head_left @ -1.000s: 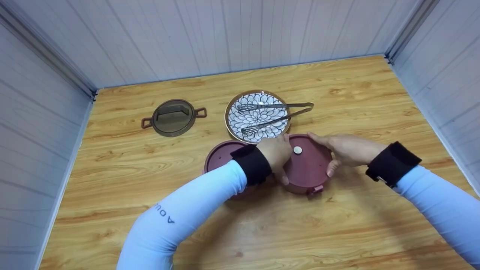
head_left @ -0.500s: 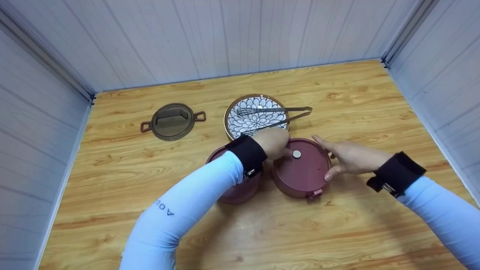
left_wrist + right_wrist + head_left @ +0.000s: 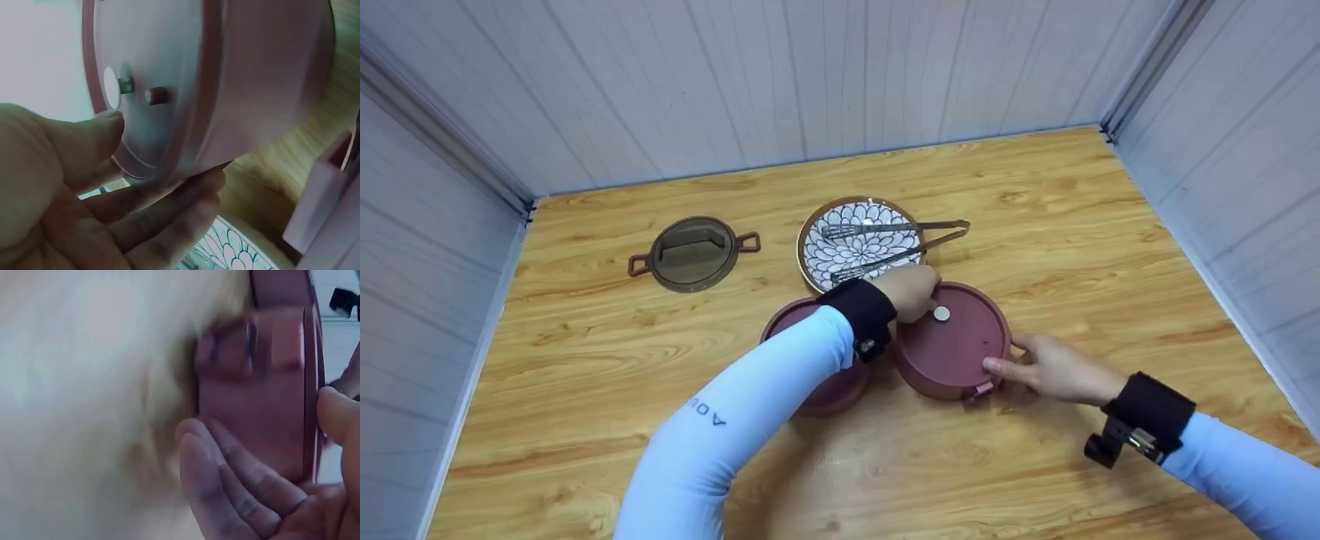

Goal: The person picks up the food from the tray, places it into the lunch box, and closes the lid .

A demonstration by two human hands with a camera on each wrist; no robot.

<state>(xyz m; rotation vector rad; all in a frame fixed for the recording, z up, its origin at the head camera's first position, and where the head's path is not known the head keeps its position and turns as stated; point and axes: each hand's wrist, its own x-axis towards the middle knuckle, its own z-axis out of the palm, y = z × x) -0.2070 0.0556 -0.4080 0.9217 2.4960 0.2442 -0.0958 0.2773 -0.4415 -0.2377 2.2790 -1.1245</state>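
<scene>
A round maroon lidded food container (image 3: 960, 352) stands on the table, with a silver knob (image 3: 942, 314) on its lid and a latch (image 3: 981, 391) at its front right. At its back left edge, my left hand (image 3: 911, 291) grips it. In the left wrist view the thumb (image 3: 98, 135) lies on the lid by the knob, and the fingers reach along the side wall. My right hand (image 3: 1065, 367) holds the right side: its thumb is over the lid's edge and its fingers lie against the wall below. A second maroon container (image 3: 832, 394) stands left, partly hidden by my left arm.
Behind the containers, a flower-patterned plate (image 3: 817, 259) bears metal tongs (image 3: 922, 246) that overhang its right edge. A small glass lid (image 3: 690, 270) with two side handles lies at the back left. Pale panel walls (image 3: 825, 75) enclose the table's back and sides.
My left hand has shifted from the container's left side to its back left edge, thumb near the knob. The right hand has slid toward the front along the right side.
</scene>
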